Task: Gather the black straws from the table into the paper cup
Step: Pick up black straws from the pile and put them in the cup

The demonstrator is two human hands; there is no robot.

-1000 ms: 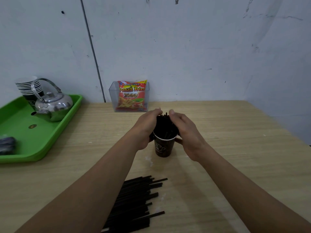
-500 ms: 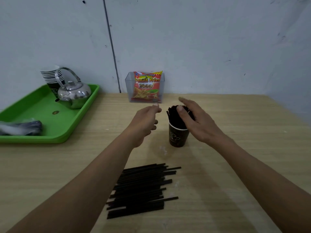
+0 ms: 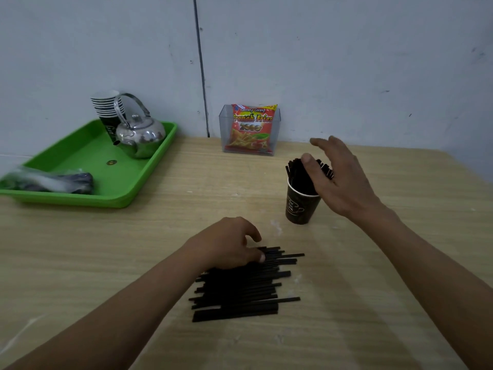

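Note:
A dark paper cup (image 3: 300, 209) stands right of the table's centre, holding a bunch of black straws (image 3: 296, 174) that stick up from it. My right hand (image 3: 340, 182) is spread beside the bunch, fingers straight, with the thumb against the straw tops. A pile of black straws (image 3: 240, 292) lies flat on the table nearer to me. My left hand (image 3: 229, 247) is on the pile's far edge, fingers curled down over the top straws and the thumb tip on them.
A green tray (image 3: 138, 193) at the left holds a steel kettle (image 3: 140, 136), stacked paper cups (image 3: 106, 108) and a plastic-wrapped dark bundle (image 3: 53, 180). A clear box with a snack packet (image 3: 252, 129) stands at the wall. The table's right edge is near.
My left hand has dropped from beside the cup to the straw pile. My right hand stays at the cup's straws. The camera has turned, so the cup sits further right.

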